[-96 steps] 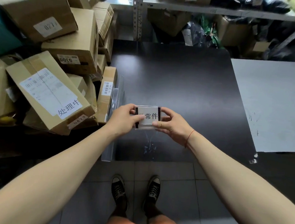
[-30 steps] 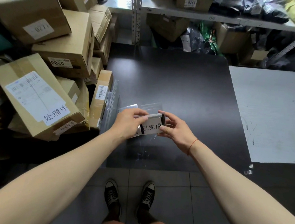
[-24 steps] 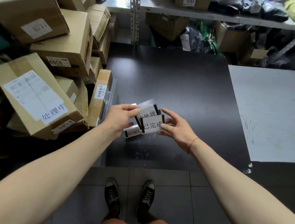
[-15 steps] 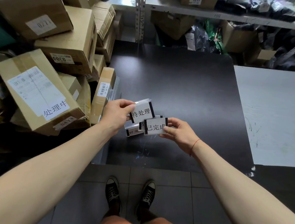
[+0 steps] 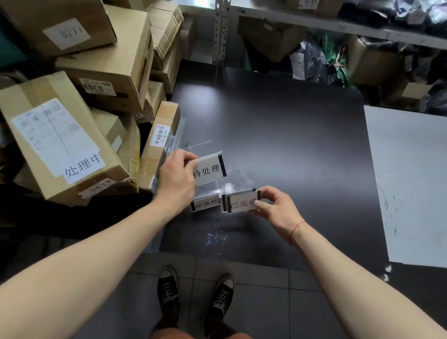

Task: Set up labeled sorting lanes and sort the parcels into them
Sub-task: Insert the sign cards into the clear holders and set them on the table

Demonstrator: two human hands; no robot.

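Over the near edge of a black table (image 5: 287,137) I hold clear acrylic label stands with white cards. My left hand (image 5: 176,181) grips the stand reading 待处理 (image 5: 210,169), and a second stand (image 5: 205,205) shows just below that hand. My right hand (image 5: 277,208) pinches the stand reading 已完成 (image 5: 241,202) by its right end. Cardboard parcels (image 5: 89,82) with white shipping labels are piled at the left; the nearest big box (image 5: 55,138) is marked 处理中.
A narrow upright box (image 5: 160,142) and clear sheets lean against the table's left edge. A grey-white surface (image 5: 418,186) adjoins the table on the right. Metal shelving (image 5: 337,25) with boxes and dark bags runs along the back. My feet stand on grey tiles (image 5: 260,294).
The stacked label stands have been fanned apart. My left hand has drawn the 待处理 stand up and left, while my right hand has carried the 已完成 stand to the right.
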